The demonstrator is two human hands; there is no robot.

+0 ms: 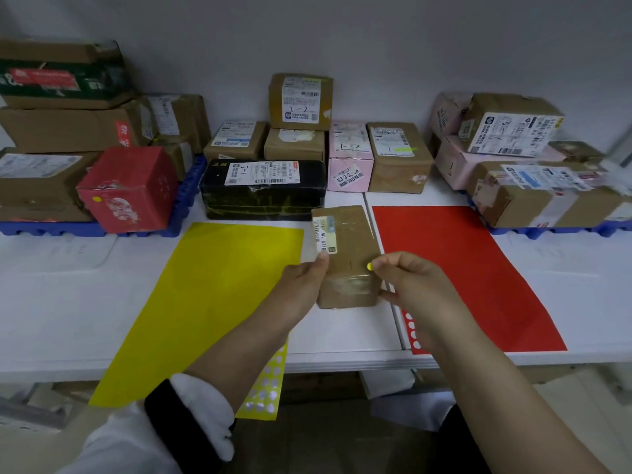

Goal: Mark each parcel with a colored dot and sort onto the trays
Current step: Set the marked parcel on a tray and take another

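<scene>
Judging by the piles, you are partway through: both blue trays (102, 229) already carry parcels, and the red box (130, 189) on the left one shows a yellow mark (97, 199), while parcels along the table's (51, 302) back edge look unsorted. The small brown parcel (345, 254) sits mid-table between the yellow sheet (205, 302) and the red sheet (461, 268). Your left hand (304, 285) grips its left side, thumb on top. Your right hand (413, 285) pinches a yellow dot (369, 267) at its top face; whether it touches, I cannot tell.
</scene>
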